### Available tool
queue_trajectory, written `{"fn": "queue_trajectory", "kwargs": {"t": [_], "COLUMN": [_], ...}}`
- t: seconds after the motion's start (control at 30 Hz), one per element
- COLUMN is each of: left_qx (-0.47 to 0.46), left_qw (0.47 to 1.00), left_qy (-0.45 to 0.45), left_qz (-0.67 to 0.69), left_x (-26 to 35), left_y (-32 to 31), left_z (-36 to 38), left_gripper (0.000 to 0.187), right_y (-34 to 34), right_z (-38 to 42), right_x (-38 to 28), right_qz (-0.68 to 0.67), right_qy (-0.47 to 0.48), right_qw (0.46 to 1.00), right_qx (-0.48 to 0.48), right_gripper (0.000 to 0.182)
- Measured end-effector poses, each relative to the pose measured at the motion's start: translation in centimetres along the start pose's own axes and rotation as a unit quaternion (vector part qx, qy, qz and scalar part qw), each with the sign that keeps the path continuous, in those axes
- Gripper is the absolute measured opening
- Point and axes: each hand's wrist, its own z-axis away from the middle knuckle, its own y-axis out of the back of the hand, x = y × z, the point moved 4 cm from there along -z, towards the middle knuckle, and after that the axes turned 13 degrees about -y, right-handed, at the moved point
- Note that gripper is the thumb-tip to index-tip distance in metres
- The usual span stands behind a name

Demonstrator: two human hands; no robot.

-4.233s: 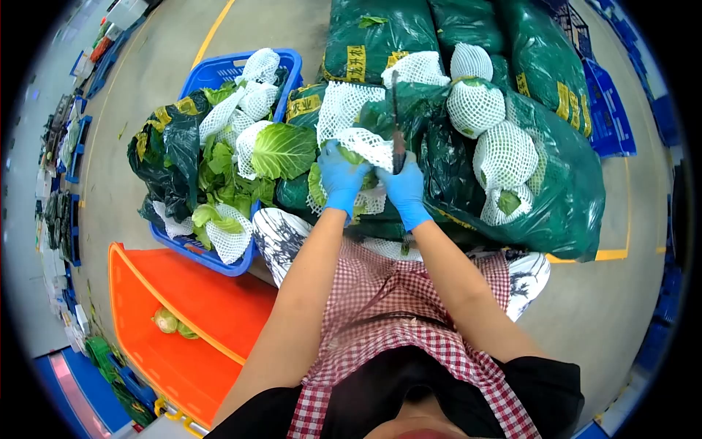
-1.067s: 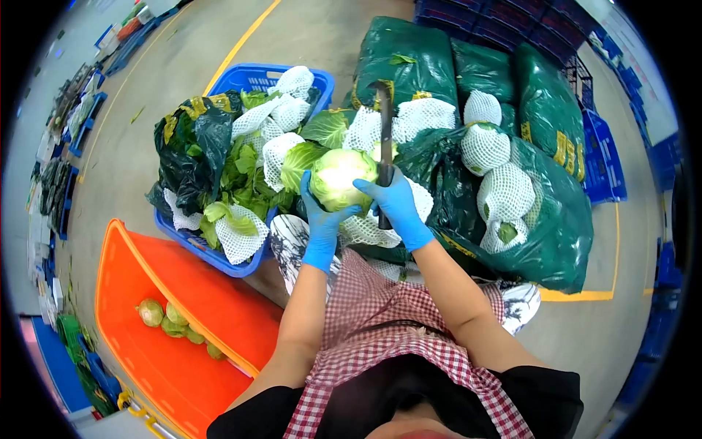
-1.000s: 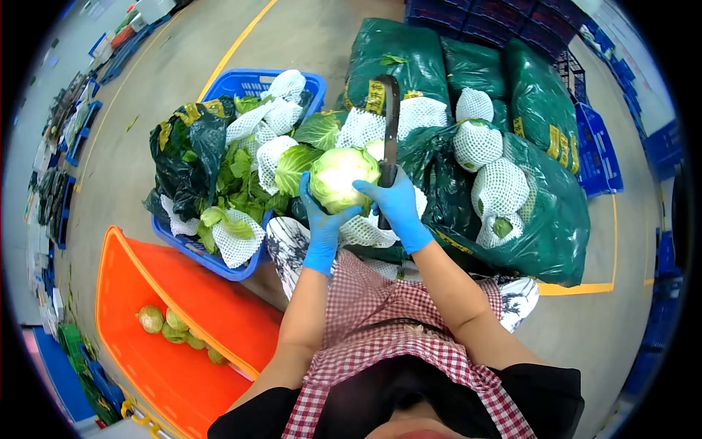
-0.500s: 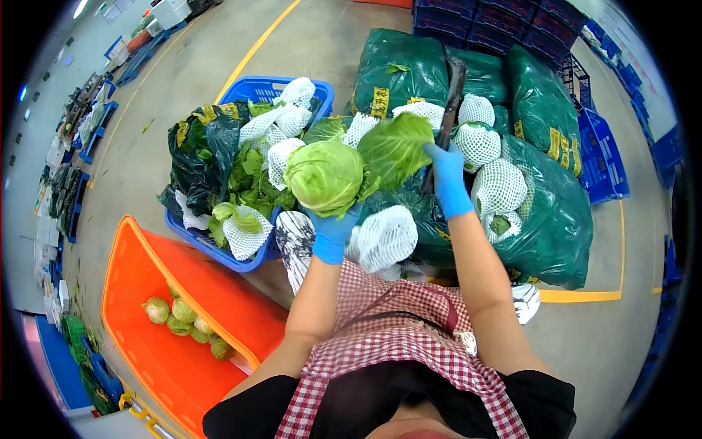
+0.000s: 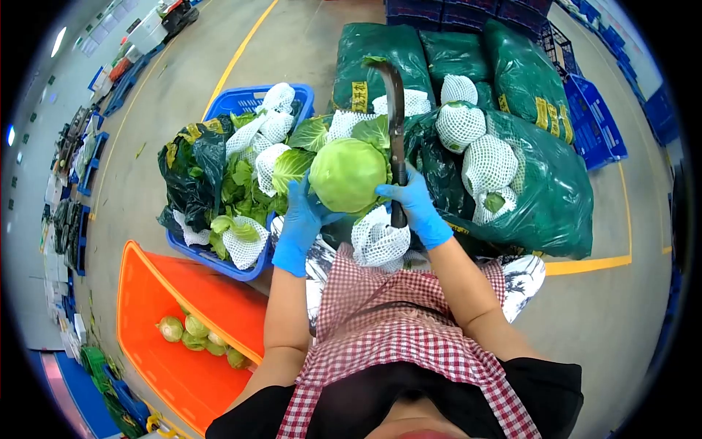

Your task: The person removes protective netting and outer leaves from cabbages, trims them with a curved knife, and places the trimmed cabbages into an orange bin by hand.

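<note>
Floor [image 5: 578, 314] stretches right of the green bags [image 5: 541, 208]; the orange tub [image 5: 208, 285] has its edge near the left arm [image 5: 287, 311]. Both arms reach forward, holding a cabbage [image 5: 347, 175] beyond the apron [image 5: 387, 329]. The left hand [image 5: 297, 223] cups its lower left; the right hand [image 5: 418, 205], thumb against it, grips an upright curved knife [image 5: 397, 132].

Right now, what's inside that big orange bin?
Several round green cabbages lie in the orange bin, bunched beside one wall. That wall's rim partly covers some of them; anything lower down behind it cannot be seen.
</note>
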Motion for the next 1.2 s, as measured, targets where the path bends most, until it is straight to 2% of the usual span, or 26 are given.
{"fn": "queue_trajectory", "kwargs": {"t": [0.03, 0.07, 0.1, 0.13, 0.17, 0.27, 0.33, 0.37, 0.4, 0.47, 0.53, 0.57, 0.6, 0.63, 0.67, 0.7, 0.73, 0.8, 0.87, 0.9, 0.93, 1.0, 1.03, 1.07, 1.1, 1.2], "left_qx": [-0.053, -0.103, -0.037, -0.021, -0.008, -0.002, -0.025, -0.072, -0.067, -0.055, -0.04, -0.048, -0.054, -0.059, -0.04, -0.02, -0.002, 0.036, 0.08, -0.004, -0.03, -0.08, 0.015, 0.03, 0.045, 0.054], "left_qw": [0.998, 0.991, 0.993, 0.99, 0.986, 0.967, 0.949, 0.931, 0.932, 0.935, 0.979, 0.964, 0.918, 0.844, 0.947, 0.971, 0.914, 0.922, 0.923, 0.903, 0.899, 0.889, 0.914, 0.91, 0.905, 0.908], "left_qy": [-0.018, -0.04, -0.051, -0.059, -0.067, -0.071, -0.069, -0.068, -0.073, -0.08, -0.186, -0.242, -0.289, -0.324, -0.275, -0.207, -0.125, -0.159, -0.192, -0.165, -0.183, -0.217, -0.207, -0.202, -0.197, -0.202], "left_qz": [0.037, 0.077, 0.096, 0.125, 0.152, 0.243, 0.307, 0.352, 0.349, 0.341, 0.069, -0.1, -0.266, -0.424, -0.161, 0.117, 0.385, 0.352, 0.325, 0.397, 0.398, 0.394, 0.348, 0.361, 0.375, 0.363], "left_x": [-0.1, -0.3, -2.3, -3.0, -3.6, -4.7, -4.3, -4.1, -3.7, -2.8, -3.3, -3.1, -2.8, -2.7, -2.8, -2.8, -3.0, -3.8, -4.8, -5.2, -3.9, -1.8, -2.2, -2.0, -0.1, 0.6], "left_y": [-0.9, -1.7, -1.4, -2.1, -2.6, -2.2, -2.3, -2.1, -2.1, -2.0, -0.3, 0.0, 0.1, 0.1, 0.8, 1.2, 1.3, 3.4, 6.9, 8.5, 7.3, 5.2, 7.3, 7.2, 4.4, 3.1], "left_z": [0.4, 0.9, 0.6, 0.7, 1.0, 1.5, 1.6, 1.7, 1.9, 2.7, 2.4, 2.5, 2.8, 3.2, 3.4, 3.5, 3.7, 4.3, 4.7, 4.3, 5.0, 6.9, 6.7, 6.5, 6.5, 6.0], "left_gripper": [0.075, 0.079, 0.084, 0.086, 0.087, 0.088, 0.088, 0.082, 0.081, 0.08, 0.068, 0.065, 0.063, 0.06, 0.059, 0.058, 0.057, 0.056, 0.053, 0.055, 0.055, 0.057, 0.067, 0.068, 0.07, 0.078], "right_y": [-0.6, -1.1, -1.4, -1.7, -2.0, -3.0, -2.2, -1.7, -1.6, -1.9, -1.3, -1.2, -1.1, -1.1, -1.1, -1.3, -0.8, 1.4, 4.0, 3.6, 1.2, 0.2, -0.9, -2.5, -4.1, -10.6], "right_z": [0.7, 0.8, 1.0, 0.9, 0.7, 2.2, 1.2, 0.7, 0.5, 0.3, -1.3, -1.6, -2.2, -2.7, -2.9, -2.5, -3.0, -4.9, -7.2, -7.8, -6.6, -9.1, -9.2, -9.4, -9.2, -5.0], "right_x": [-1.5, -2.0, -1.9, -1.9, -2.0, -3.8, -3.6, -3.9, -4.4, -4.7, -2.7, -1.8, -1.0, -0.3, 0.2, -0.5, -0.5, -0.8, -0.9, -2.0, -4.6, -5.5, -5.5, -5.4, -4.4, -1.3], "right_qz": [0.012, 0.024, 0.073, 0.121, 0.195, 0.268, 0.207, 0.145, 0.08, -0.058, -0.096, -0.107, -0.128, -0.149, -0.17, -0.2, -0.267, -0.308, -0.266, -0.198, -0.066, 0.139, 0.165, 0.191, 0.156, 0.175], "right_qy": [0.016, 0.076, 0.086, 0.099, 0.104, 0.151, 0.186, 0.17, 0.152, 0.012, -0.06, -0.098, -0.109, -0.121, -0.131, -0.121, -0.115, -0.07, -0.027, 0.009, 0.06, 0.024, 0.003, -0.015, -0.01, -0.052], "right_qw": [1.0, 0.997, 0.993, 0.987, 0.974, 0.946, 0.95, 0.965, 0.977, 0.997, 0.994, 0.989, 0.986, 0.981, 0.977, 0.972, 0.956, 0.948, 0.957, 0.968, 0.972, 0.961, 0.963, 0.963, 0.982, 0.983], "right_qx": [0.012, 0.011, 0.028, 0.044, 0.057, 0.106, 0.144, 0.135, 0.126, 0.049, -0.006, -0.013, -0.012, -0.009, -0.006, 0.011, 0.029, 0.051, 0.11, 0.157, 0.219, 0.239, 0.215, 0.191, 0.104, -0.022], "right_gripper": [0.059, 0.061, 0.062, 0.063, 0.059, 0.038, 0.03, 0.027, 0.025, 0.023, 0.025, 0.024, 0.024, 0.023, 0.023, 0.021, 0.017, 0.015, 0.014, 0.017, 0.02, 0.027, 0.031, 0.035, 0.046, 0.055]}}
